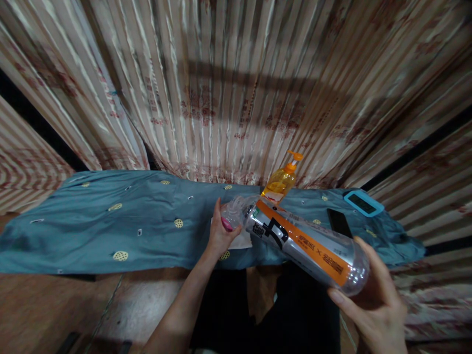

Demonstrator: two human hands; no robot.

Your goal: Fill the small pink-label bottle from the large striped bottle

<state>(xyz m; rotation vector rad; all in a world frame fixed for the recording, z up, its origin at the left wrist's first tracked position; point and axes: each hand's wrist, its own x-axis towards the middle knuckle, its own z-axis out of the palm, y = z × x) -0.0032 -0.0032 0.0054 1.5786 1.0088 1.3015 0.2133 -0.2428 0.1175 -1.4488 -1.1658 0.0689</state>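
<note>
My right hand (379, 302) is closed round the base of a large clear plastic bottle (302, 246) with an orange and silver label. The bottle is tilted, its neck lower-lying to the left and its mouth close to my left hand (220, 235). That hand is wrapped round a small clear container (233, 211) with something pink at its lower part. Bottle mouth and container overlap in view; I cannot tell whether they touch. Under them a white sheet (241, 241), perhaps paper or tissue, lies on the cloth.
A teal cloth with pineapple prints covers the table (147, 211). At the back stands a pump bottle (279, 183) of yellow liquid. To the right lie a black phone (338, 221) and a blue-framed digital clock (364, 203). Striped curtains (228, 98) hang behind.
</note>
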